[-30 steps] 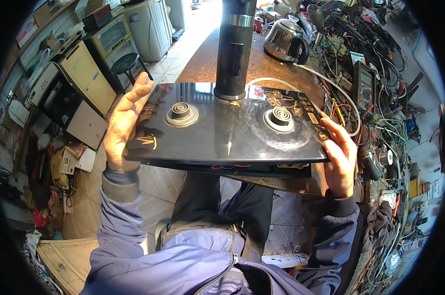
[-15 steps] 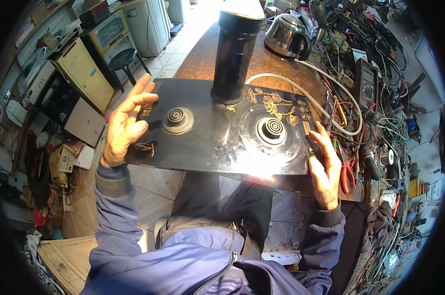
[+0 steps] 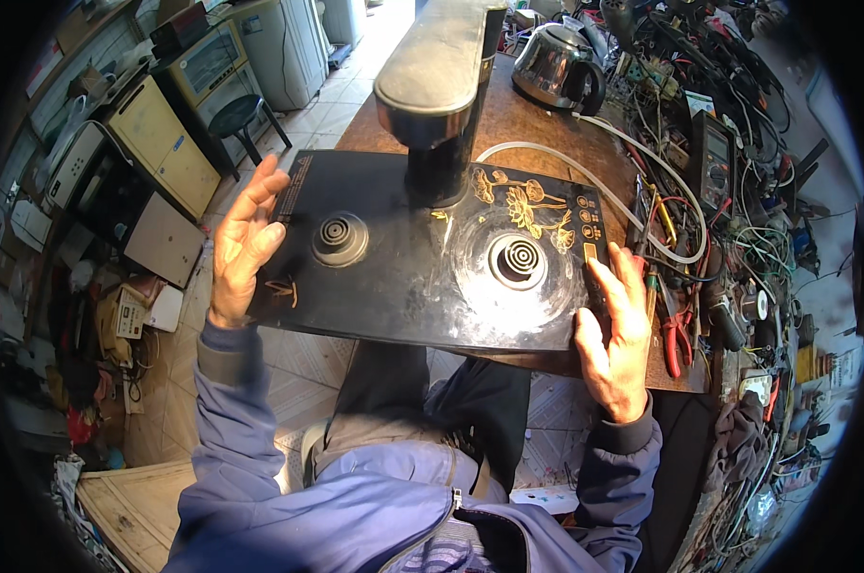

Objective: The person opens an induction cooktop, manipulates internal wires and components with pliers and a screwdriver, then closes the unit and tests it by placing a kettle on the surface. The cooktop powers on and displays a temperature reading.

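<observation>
Black panel (image 3: 403, 296): where does it sit against the hands?

Between them. Clock centred on the panel, 12 away from the wearer: left hand (image 3: 246, 244) at 9, right hand (image 3: 618, 334) near 4. Panel fills the gap from one to the other.

Left hand state?

Spread. Fingers point up toward 12, thumb apart, palm side facing the panel's edge. Pressing on it or not: can't tell.

Right hand?

Also open. Thumb and fingers make a V by the near corner, fingers running along the edge toward 12. Underside is hidden, so can't tell if it carries weight.

What's on the panel?

Ribbed round knob (image 3: 339, 239) at 9, a matching knob (image 3: 518, 260) at 3, gold flower print (image 3: 523, 205) at 2. Black column (image 3: 437, 177) rises at 12, with a long flat-topped head (image 3: 432, 86) over it.

Surroundings?

Wooden table (image 3: 547, 148) shows past the far edge at 1, steel kettle (image 3: 554, 72) farther out that way. Red-handled pliers (image 3: 678, 344) lie near 4, just beyond the right hand.
</observation>
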{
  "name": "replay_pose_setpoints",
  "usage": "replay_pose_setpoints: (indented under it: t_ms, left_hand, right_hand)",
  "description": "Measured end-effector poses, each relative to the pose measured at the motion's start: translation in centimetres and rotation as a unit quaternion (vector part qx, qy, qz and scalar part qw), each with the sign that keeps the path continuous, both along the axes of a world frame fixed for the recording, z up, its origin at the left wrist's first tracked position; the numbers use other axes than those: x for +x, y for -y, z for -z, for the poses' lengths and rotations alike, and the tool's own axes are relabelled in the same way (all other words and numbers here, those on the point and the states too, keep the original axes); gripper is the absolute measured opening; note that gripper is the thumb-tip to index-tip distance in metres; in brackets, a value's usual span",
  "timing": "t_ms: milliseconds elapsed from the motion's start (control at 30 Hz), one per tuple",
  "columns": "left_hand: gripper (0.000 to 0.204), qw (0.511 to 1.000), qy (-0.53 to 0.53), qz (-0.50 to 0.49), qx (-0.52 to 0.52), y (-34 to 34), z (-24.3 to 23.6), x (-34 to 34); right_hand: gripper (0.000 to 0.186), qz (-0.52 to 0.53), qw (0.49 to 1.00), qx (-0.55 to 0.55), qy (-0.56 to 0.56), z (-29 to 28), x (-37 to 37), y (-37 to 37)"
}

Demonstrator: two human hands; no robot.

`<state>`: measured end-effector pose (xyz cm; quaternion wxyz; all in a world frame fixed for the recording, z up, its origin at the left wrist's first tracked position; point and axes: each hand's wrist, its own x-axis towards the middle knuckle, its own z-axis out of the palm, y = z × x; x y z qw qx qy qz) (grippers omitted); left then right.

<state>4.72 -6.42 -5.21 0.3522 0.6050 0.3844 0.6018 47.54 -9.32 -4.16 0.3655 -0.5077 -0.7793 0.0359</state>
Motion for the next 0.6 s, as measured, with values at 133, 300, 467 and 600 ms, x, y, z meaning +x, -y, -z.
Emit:
replay_pose_setpoints:
  t_ms: [133, 300, 467, 600]
  left_hand:
    - [0.074, 0.997, -0.024, -0.022, -0.077, 1.1, -1.4, 1.4]
    - [0.073, 0.992, -0.012, -0.054, -0.117, 1.2, -1.3, 1.4]
    - [0.072, 0.990, 0.031, -0.011, -0.139, 1.3, -2.2, 1.8]
    - [0.070, 0.992, -0.024, -0.016, -0.123, 1.4, -2.5, 1.8]
  right_hand:
    - [0.066, 0.036, 0.997, -0.028, -0.064, 0.1, -0.3, -0.3]
    - [0.075, -0.048, 0.899, -0.184, -0.395, 0.2, -0.4, -0.5]
    - [0.076, -0.061, 0.919, -0.184, -0.343, -0.4, -0.5, -1.0]
    - [0.073, -0.051, 0.920, -0.176, -0.347, 0.1, -0.3, -1.0]
